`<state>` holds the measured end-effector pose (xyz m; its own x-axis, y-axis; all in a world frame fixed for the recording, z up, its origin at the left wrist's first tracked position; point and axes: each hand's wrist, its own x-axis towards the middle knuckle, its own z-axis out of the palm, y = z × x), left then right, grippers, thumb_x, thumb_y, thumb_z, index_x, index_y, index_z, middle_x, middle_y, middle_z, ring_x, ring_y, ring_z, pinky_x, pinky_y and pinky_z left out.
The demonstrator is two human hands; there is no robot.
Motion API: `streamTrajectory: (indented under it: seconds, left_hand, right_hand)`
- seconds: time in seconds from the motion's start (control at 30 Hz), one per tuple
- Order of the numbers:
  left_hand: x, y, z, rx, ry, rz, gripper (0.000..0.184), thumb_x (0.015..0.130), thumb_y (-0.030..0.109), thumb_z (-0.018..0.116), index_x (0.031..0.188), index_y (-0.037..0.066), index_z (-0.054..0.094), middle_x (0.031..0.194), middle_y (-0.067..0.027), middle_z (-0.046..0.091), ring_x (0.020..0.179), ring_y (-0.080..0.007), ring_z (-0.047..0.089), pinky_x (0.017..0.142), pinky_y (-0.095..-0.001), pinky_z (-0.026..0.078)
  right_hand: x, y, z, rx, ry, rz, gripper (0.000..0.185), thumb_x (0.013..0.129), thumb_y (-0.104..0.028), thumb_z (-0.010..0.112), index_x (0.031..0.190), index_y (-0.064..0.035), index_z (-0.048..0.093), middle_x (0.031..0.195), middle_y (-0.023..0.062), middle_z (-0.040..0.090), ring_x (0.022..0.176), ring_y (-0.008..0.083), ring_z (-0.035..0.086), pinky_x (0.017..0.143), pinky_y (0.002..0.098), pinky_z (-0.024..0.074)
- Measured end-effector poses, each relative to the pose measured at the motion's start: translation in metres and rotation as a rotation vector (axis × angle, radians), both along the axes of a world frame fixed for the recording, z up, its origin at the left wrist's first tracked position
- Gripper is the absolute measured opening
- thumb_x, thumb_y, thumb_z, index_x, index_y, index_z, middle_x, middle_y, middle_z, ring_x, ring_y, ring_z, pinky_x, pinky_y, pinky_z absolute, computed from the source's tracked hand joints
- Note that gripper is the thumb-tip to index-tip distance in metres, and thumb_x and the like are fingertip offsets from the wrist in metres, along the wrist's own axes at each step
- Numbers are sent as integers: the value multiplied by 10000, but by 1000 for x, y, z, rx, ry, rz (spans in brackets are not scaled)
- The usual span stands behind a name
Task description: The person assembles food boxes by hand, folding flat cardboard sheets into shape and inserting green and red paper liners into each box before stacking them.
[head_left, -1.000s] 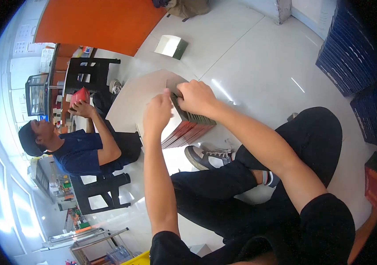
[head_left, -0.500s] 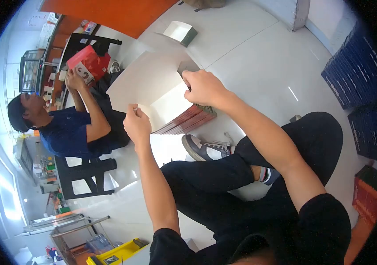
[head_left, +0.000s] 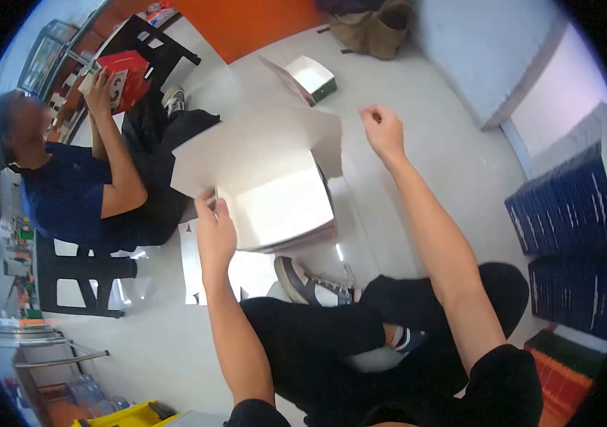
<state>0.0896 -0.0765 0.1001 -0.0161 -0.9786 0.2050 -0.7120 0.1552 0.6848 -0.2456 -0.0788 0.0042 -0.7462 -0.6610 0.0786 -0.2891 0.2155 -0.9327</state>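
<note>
An open cardboard box (head_left: 275,206), white inside, stands in front of me above the floor, its wide flap (head_left: 257,146) raised at the far side. At the box's near left corner, my left hand (head_left: 216,226) is closed on its edge, thumb and fingers on either side of the board. My right hand (head_left: 384,132) is up to the right of the box, apart from it, with curled fingers. Whether something small is between those fingers is hidden. The outer side of the box is mostly out of sight.
A smaller open box (head_left: 314,77) lies on the floor ahead. On the right are stacks of dark blue printed card (head_left: 559,203) and a red-green stack (head_left: 559,366). A co-worker (head_left: 79,185) sits at left, holding a red package (head_left: 129,82). A black stool (head_left: 83,277) stands there.
My right hand has left the box's right corner and moved away to the right. My left hand stays on the box edge. The view has shifted, and the raised flap looks more spread.
</note>
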Motion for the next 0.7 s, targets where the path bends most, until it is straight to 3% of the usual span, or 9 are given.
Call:
streamTrajectory:
  seconds: [0.03, 0.1, 0.13, 0.23, 0.37, 0.47, 0.5, 0.67, 0.7]
  left_hand:
    - [1, -3, -1, 74, -60, -41, 358, 1035, 219, 425, 1302, -9, 499, 1055, -311, 671, 1005, -451, 656, 873, -489, 478]
    - [-3, 0, 4, 176, -100, -50, 336, 1037, 199, 393, 1228, -31, 546, 1022, -354, 646, 1000, -526, 603, 848, -536, 463]
    - [-5, 4, 9, 174, -90, -32, 336, 1037, 199, 393, 1228, -31, 546, 1022, -354, 646, 1000, -526, 603, 848, -536, 463]
    - [-12, 7, 22, 255, -187, 4, 319, 1035, 186, 390, 1133, -41, 591, 936, -340, 658, 924, -533, 618, 793, -545, 479]
    - [-12, 3, 19, 289, -217, -24, 288, 1028, 157, 395, 1033, -47, 598, 857, -334, 650, 851, -536, 618, 741, -555, 486]
    - [-12, 12, 13, 262, -198, -63, 288, 1028, 160, 394, 994, -51, 586, 852, -333, 641, 840, -533, 609, 734, -570, 465]
    - [-14, 13, 13, 231, -183, -95, 302, 1031, 172, 387, 970, -53, 579, 858, -331, 635, 843, -534, 599, 732, -582, 444]
    - [-28, 22, 11, 251, -144, -181, 335, 1034, 210, 392, 1042, -55, 597, 908, -326, 651, 905, -543, 599, 808, -573, 471]
    - [-33, 22, 10, 247, -146, -204, 366, 1036, 236, 397, 1095, -60, 604, 947, -322, 660, 951, -539, 603, 850, -560, 480]
  right_hand:
    - [-7, -21, -12, -7, 21, 13, 365, 895, -402, 672, 881, -42, 731, 904, 186, 711, 825, 262, 683, 762, 378, 515]
    - [-13, -64, -33, -44, 340, 383, 328, 889, -418, 670, 1023, -135, 768, 1295, 231, 603, 1175, 335, 566, 987, 431, 453]
    - [-12, -87, -34, -49, 349, 401, 328, 889, -418, 670, 1023, -135, 768, 1295, 231, 603, 1175, 335, 566, 987, 431, 453]
    - [-8, -156, -31, 130, 547, 544, 391, 880, -438, 665, 1226, -264, 717, 1551, 189, 367, 1385, 503, 252, 1132, 548, 306]
    - [-11, -214, -64, 221, 613, 568, 425, 915, -395, 623, 1290, -202, 671, 1516, 163, 432, 1372, 438, 347, 1121, 501, 332]
    - [-34, -198, -79, 48, 648, 634, 416, 943, -275, 595, 1324, -109, 624, 1409, 147, 549, 1288, 380, 491, 1070, 455, 397]
    - [-43, -179, -75, -94, 532, 514, 381, 943, -220, 593, 1290, -70, 636, 1342, 152, 591, 1203, 343, 561, 1023, 432, 435]
    - [-60, -15, 38, -204, 276, 161, 273, 927, -150, 620, 1162, -42, 707, 1111, 151, 714, 973, 241, 692, 876, 344, 518]
    - [-84, 8, 44, -220, 410, 135, 267, 925, -158, 625, 1146, -37, 713, 1081, 137, 724, 971, 228, 690, 872, 339, 518]
